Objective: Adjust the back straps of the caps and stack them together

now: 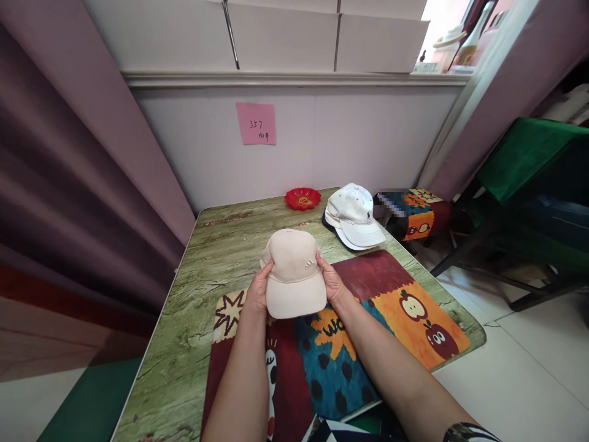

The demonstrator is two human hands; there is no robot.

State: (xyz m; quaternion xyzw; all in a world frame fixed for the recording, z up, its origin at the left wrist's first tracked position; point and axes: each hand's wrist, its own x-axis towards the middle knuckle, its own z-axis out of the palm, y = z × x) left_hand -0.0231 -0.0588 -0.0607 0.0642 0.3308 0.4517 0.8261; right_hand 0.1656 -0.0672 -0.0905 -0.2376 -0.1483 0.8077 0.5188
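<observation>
Between my two hands is a beige cap, its brim toward me and a small striped logo on its front. My left hand grips the cap's left side, with the thumb on the front near the brim. On the other side, my right hand holds the cap the same way, thumb beside the logo. The fingers behind the cap are hidden. Behind and to the right, a white cap with a small dark emblem sits stacked on other caps, a dark brim showing at the bottom.
A colourful mat lies on the green wood-patterned table. At the table's back edge is a red scalloped dish. A pink note is stuck to the wall. To the right stands a chair with a green cover.
</observation>
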